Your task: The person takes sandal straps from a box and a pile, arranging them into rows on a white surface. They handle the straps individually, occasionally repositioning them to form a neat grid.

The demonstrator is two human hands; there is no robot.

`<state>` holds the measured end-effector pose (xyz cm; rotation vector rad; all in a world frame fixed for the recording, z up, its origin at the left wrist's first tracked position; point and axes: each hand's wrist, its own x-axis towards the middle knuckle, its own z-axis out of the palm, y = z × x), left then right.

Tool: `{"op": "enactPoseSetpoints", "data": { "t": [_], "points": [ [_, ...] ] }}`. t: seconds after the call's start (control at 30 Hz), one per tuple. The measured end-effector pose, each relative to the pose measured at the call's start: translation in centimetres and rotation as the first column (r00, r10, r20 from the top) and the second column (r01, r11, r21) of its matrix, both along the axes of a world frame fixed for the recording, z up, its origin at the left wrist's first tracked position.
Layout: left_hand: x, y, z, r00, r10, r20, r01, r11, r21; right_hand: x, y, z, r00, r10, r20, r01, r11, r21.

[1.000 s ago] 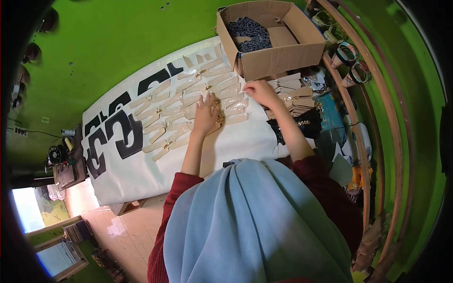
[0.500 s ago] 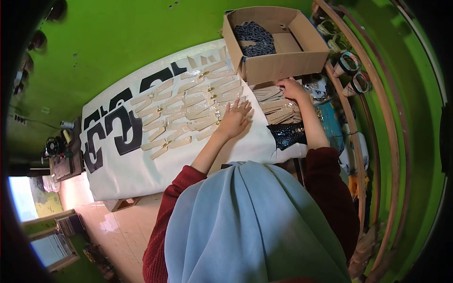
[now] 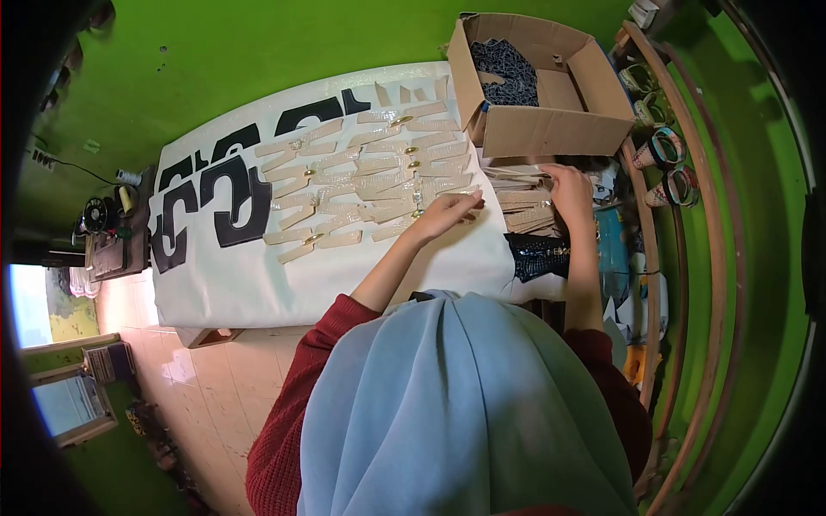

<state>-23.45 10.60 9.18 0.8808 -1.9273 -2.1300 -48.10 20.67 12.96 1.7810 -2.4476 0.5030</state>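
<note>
Beige textured strap pieces with gold-coloured ornaments [image 3: 335, 185] lying in rows across the centre of the frame

The beige pieces are spreading over a white-covered table [image 3: 344, 297], some overlapping, with their metal ornaments showing at the joins. The left hand [image 3: 447, 217] is hovering or resting at their right-hand edge, near the centre; contact is unclear. Its fingers are reaching out, loosely bent, and whether they are gripping anything cannot be told.

The right hand [image 3: 572, 193] is bending its fingers over the upper part of a stacked pile of beige strips [image 3: 522, 211], right of centre. The fingertips are meeting the strips, but a firm grasp cannot be made out.

Glossy black textured pieces [image 3: 542, 256] are lying just below that pile. An open brown cardboard box [image 3: 551, 133] is standing above it, in the upper right of the frame, holding dark blue-grey patterned material [image 3: 508, 76]. Flat black hook-shaped pieces [image 3: 234, 211] are lying on the white cover, left of the beige rows. A wooden rack [image 3: 714, 215] is running down the right side.
</note>
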Motion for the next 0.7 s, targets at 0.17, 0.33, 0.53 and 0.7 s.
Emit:
{"op": "enactPoseSetpoints", "data": {
  "t": [0.17,0.33,0.53,0.7],
  "points": [
    [0.6,0.3,-0.2,0.988,-0.094,-0.125,0.132,0.928,0.348,4.9,0.3,3.3,0.985,-0.012,0.172,0.027,0.996,-0.085],
    [2.2,0.2,0.9,0.924,0.059,-0.377,0.085,0.932,0.353,10.7,-1.3,3.5,0.932,0.267,0.244,-0.201,0.943,-0.265],
    [4.5,-1.6,-0.7,0.755,0.619,-0.215,-0.432,0.717,0.547,15.7,-4.0,-1.1,0.875,0.446,0.191,-0.380,0.874,-0.302],
    [6.4,-4.1,-1.0,0.614,0.771,-0.170,-0.517,0.555,0.652,16.2,-8.1,-4.1,0.834,0.448,0.321,-0.342,0.878,-0.335]
  ]
}}
